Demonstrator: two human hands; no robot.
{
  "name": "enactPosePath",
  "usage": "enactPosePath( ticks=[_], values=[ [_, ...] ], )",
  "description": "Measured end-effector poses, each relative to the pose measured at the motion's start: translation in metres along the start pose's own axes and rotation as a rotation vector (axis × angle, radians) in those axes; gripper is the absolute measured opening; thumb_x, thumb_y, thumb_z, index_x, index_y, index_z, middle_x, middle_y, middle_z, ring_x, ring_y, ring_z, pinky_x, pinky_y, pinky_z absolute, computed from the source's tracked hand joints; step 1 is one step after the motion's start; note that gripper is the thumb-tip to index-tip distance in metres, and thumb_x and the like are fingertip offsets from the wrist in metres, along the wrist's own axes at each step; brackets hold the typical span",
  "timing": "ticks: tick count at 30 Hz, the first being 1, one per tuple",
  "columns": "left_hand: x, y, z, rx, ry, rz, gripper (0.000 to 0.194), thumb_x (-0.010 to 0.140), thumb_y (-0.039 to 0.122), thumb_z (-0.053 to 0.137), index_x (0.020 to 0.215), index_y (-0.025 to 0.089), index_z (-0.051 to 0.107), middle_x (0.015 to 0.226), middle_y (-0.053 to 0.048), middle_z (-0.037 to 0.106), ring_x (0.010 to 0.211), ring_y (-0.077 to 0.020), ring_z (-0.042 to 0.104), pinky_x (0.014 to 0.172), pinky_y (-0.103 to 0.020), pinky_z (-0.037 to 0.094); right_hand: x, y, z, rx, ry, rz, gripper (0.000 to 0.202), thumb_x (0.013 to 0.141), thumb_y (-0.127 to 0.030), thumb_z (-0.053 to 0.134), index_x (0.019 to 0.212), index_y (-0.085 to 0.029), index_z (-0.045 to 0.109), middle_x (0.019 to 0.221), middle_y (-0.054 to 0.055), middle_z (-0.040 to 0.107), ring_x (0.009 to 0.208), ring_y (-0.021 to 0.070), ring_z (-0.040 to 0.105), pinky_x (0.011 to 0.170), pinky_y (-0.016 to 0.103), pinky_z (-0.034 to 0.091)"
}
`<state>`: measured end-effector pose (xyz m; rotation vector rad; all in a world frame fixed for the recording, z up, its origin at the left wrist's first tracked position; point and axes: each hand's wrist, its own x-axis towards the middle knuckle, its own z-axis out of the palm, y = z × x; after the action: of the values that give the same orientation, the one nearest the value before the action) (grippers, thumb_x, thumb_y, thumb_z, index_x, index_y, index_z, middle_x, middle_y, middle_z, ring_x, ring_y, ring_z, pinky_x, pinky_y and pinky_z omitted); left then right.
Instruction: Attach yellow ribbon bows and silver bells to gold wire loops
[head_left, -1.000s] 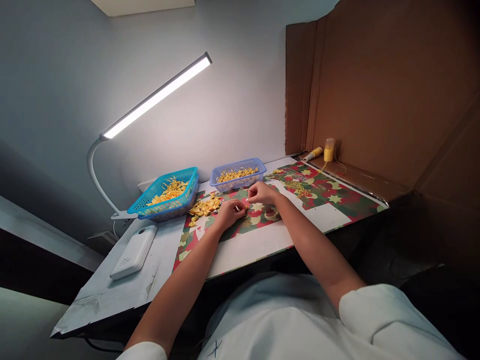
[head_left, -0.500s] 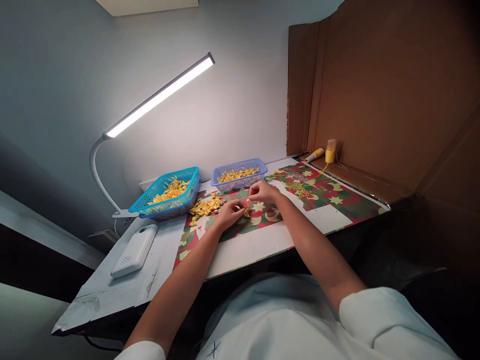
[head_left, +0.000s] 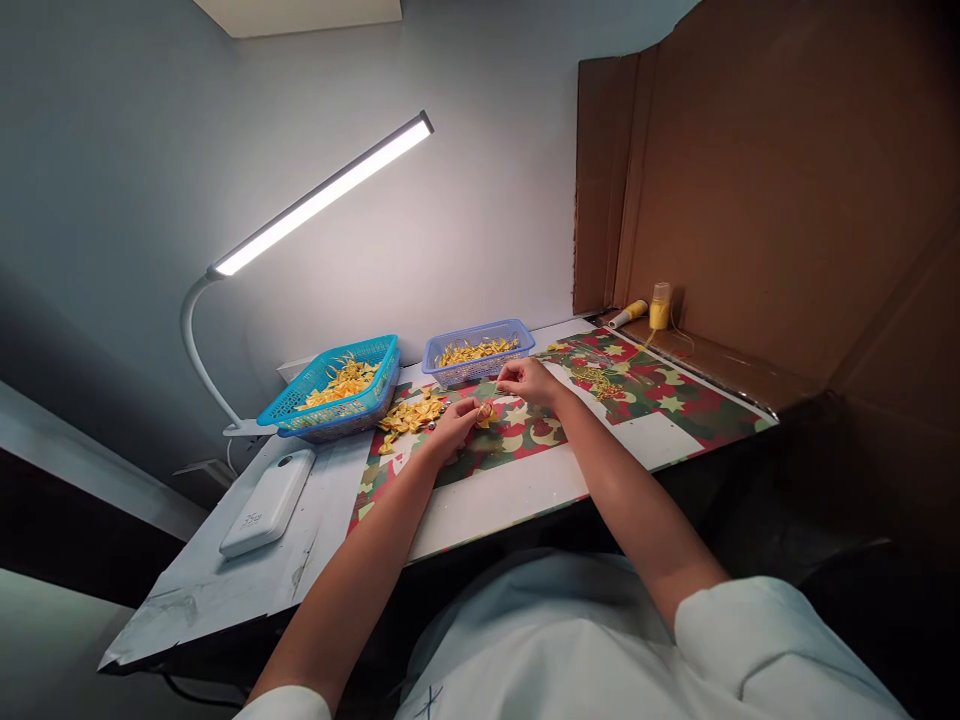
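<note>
My left hand (head_left: 454, 428) is pinched on a small yellow ribbon bow (head_left: 486, 414) just above the patterned mat (head_left: 517, 440). To its upper right, my right hand (head_left: 529, 381) has thumb and fingertips pressed together. Whatever lies between those fingertips is too small to make out. A heap of yellow bows (head_left: 411, 418) spreads on the mat just left of my left hand. Beyond my hands stands a lilac basket (head_left: 480, 370) with gold-yellow pieces in it.
A blue basket (head_left: 281, 408) of yellow ribbon pieces stands at the left. Nearer lies a white power bank (head_left: 268, 505), under a lit desk lamp (head_left: 326, 195). Gold cord (head_left: 598, 380) lies right of my hands, and a yellow thread spool (head_left: 660, 308) stands by the cardboard wall (head_left: 772, 180).
My left hand has shifted slightly left with the yellow bow, widening the gap between the hands. My right hand stays almost in place, still pinched.
</note>
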<state>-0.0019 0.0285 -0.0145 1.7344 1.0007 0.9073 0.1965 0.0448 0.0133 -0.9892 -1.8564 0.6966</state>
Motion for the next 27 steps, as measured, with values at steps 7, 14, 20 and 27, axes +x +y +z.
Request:
enactPosePath(
  ticks=[7,14,20,27],
  values=[
    [0.002,-0.003,0.001,-0.050,-0.086,-0.107,0.033,0.092,0.034,0.057,0.119,0.015,0.057,0.116,-0.009,0.061,0.097,-0.0207,0.063,0.082,-0.041,0.055,-0.001,-0.004,-0.002,-0.130,0.088,-0.017,0.012,0.076,-0.021,0.058,0.071,-0.014,0.066,0.066,0.001,0.060,0.060,0.0107,0.049,0.058,0.022,0.038],
    [0.002,-0.006,0.003,-0.096,-0.031,-0.106,0.033,0.091,0.034,0.058,0.118,0.015,0.058,0.117,-0.009,0.061,0.099,-0.0214,0.062,0.083,-0.041,0.054,0.004,0.002,0.003,-0.348,0.131,0.123,0.015,0.082,-0.026,0.060,0.091,-0.020,0.070,0.096,0.005,0.068,0.094,0.0194,0.056,0.082,0.029,0.041],
    [0.006,-0.012,0.001,-0.136,0.041,-0.115,0.031,0.091,0.033,0.058,0.116,0.015,0.058,0.113,-0.009,0.062,0.094,-0.0199,0.063,0.080,-0.039,0.055,0.000,0.019,-0.012,-0.547,0.132,0.428,0.017,0.073,-0.033,0.073,0.081,-0.018,0.070,0.114,0.015,0.062,0.119,0.0363,0.044,0.091,0.045,0.037],
    [0.005,-0.008,0.005,-0.243,0.114,-0.029,0.024,0.084,0.037,0.066,0.086,0.013,0.064,0.079,-0.001,0.063,0.067,-0.0115,0.059,0.061,-0.026,0.050,-0.001,0.022,-0.013,-0.566,0.012,0.556,0.016,0.080,-0.031,0.071,0.088,-0.017,0.068,0.115,0.011,0.063,0.116,0.0282,0.052,0.094,0.044,0.044]
  ],
)
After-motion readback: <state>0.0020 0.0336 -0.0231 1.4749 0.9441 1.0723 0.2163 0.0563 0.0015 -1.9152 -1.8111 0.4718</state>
